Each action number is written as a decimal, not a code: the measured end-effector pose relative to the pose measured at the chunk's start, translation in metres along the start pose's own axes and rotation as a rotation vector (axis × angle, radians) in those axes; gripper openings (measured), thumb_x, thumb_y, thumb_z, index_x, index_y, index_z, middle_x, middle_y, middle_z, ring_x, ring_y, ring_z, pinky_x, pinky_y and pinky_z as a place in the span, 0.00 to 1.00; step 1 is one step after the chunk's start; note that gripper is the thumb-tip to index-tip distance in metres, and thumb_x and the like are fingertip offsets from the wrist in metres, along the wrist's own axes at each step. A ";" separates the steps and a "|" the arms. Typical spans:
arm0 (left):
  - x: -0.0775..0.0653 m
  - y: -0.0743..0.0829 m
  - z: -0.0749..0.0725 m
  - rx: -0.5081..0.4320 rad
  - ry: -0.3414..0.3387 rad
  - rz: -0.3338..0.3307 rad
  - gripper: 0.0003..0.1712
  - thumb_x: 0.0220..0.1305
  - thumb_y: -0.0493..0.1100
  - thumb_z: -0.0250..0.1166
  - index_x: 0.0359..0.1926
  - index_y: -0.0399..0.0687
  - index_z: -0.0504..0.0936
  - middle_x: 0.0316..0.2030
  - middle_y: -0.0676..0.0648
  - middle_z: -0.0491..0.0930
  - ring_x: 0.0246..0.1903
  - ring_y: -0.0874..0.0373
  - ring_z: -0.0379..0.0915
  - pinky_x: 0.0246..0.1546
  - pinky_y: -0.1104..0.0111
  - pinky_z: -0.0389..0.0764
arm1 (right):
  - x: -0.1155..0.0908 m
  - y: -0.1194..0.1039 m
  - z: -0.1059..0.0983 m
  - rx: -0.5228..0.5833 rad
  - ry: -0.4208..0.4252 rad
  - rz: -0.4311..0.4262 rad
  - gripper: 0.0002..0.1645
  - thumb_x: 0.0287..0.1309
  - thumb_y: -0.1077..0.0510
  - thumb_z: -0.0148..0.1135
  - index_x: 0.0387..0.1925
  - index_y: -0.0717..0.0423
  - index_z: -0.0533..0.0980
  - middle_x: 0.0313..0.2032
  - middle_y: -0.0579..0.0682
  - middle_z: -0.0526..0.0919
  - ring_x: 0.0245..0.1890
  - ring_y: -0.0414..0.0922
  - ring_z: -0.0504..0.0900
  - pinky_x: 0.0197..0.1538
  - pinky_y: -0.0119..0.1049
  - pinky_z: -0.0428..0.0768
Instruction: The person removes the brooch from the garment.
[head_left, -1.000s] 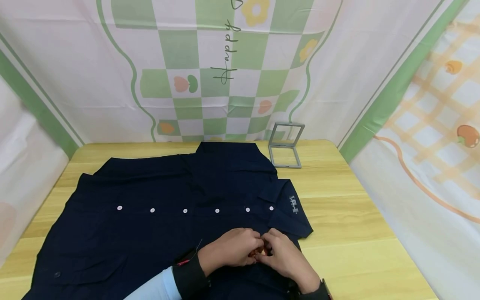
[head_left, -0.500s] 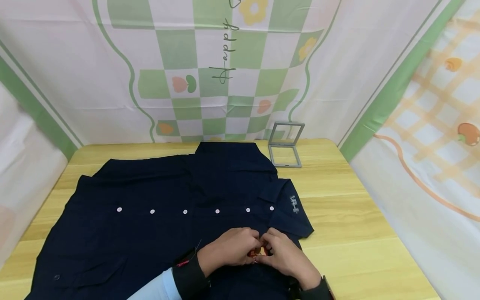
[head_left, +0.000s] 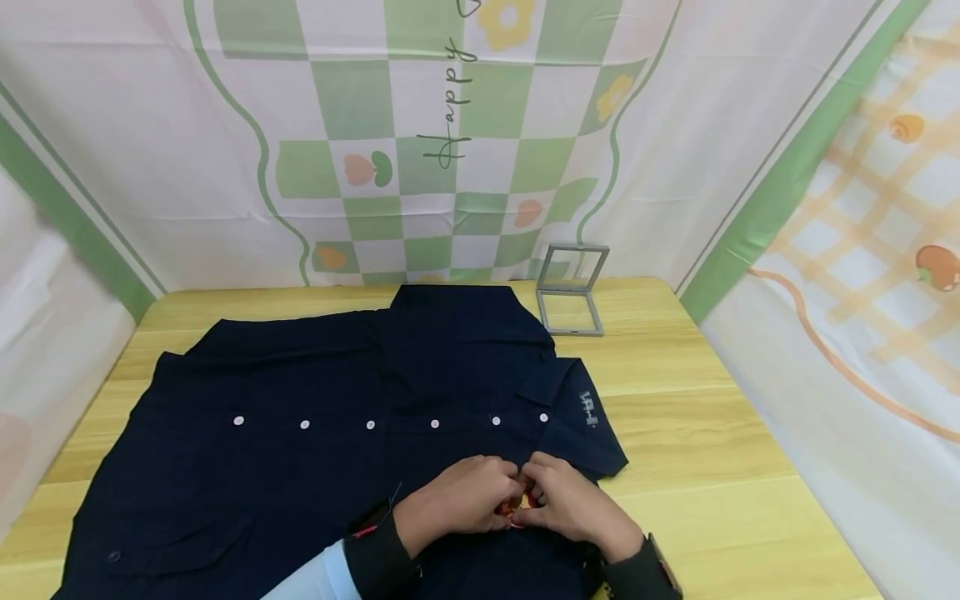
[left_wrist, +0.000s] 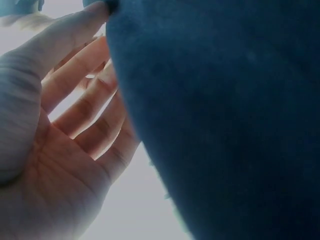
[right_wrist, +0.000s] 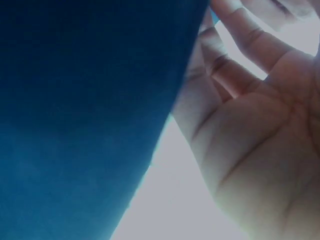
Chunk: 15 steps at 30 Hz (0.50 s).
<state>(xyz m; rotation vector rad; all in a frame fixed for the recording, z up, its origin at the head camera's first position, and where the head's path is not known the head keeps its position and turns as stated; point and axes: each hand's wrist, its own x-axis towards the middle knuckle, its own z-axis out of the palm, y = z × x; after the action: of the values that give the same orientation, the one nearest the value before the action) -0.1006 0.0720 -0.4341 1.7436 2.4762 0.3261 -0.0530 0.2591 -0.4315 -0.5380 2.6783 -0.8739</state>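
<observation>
Yellowish table (head_left: pixel 720 467), navy shirt (head_left: pixel 315 367) spread on it, grey hinged frame (head_left: pixel 567 291) beside shirt

The shirt (head_left: pixel 322 371) lies on the table (head_left: pixel 712 467), a frame (head_left: pixel 567 291) behind its right end.

We see pale wooden table (head_left: pixel 697 433). Behind it, white cloth wall (head_left: pixel 210 167) with green checks (head_left: pixel 351 100), yellow flowers (head_left: pixel 615 98), word "Happy" (head_left: pixel 450 104) turned sideways. On our right, cloth with orange crisscross lines (head_left: pixel 855 200). Green strips (head_left: pixel 787 171) both sides. Bright light.

- My left grip (head_left: pixel 467 493) and right grip (head_left: pixel 573 504) face each other, nearly touching.
- Fingers bent on both, each thumb set in a pinch.
- My wrists (head_left: pixel 617 540) slant inward from either side.
</observation>
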 end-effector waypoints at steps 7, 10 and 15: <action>-0.001 0.000 0.002 -0.005 0.011 -0.011 0.08 0.53 0.51 0.75 0.33 0.61 0.84 0.31 0.60 0.78 0.28 0.72 0.68 0.27 0.82 0.65 | 0.008 0.002 -0.007 0.009 -0.057 -0.043 0.12 0.50 0.53 0.75 0.30 0.50 0.77 0.30 0.42 0.72 0.28 0.31 0.72 0.31 0.25 0.75; -0.002 0.000 0.001 -0.012 0.016 -0.015 0.08 0.53 0.52 0.76 0.32 0.62 0.84 0.32 0.61 0.78 0.29 0.72 0.69 0.28 0.82 0.66 | 0.011 0.003 -0.010 -0.006 -0.087 -0.064 0.12 0.50 0.54 0.75 0.30 0.50 0.77 0.30 0.42 0.72 0.28 0.31 0.72 0.31 0.24 0.75; -0.003 0.000 0.000 -0.017 0.027 -0.014 0.08 0.53 0.53 0.75 0.31 0.62 0.85 0.32 0.61 0.79 0.28 0.73 0.69 0.27 0.82 0.65 | 0.018 0.004 -0.013 -0.017 -0.142 -0.069 0.10 0.50 0.56 0.74 0.30 0.49 0.77 0.29 0.41 0.72 0.28 0.30 0.71 0.31 0.24 0.75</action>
<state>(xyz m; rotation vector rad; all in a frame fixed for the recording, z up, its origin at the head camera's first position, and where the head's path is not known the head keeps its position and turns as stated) -0.0997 0.0693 -0.4341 1.7265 2.4954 0.3702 -0.0748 0.2612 -0.4263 -0.6732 2.5550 -0.8002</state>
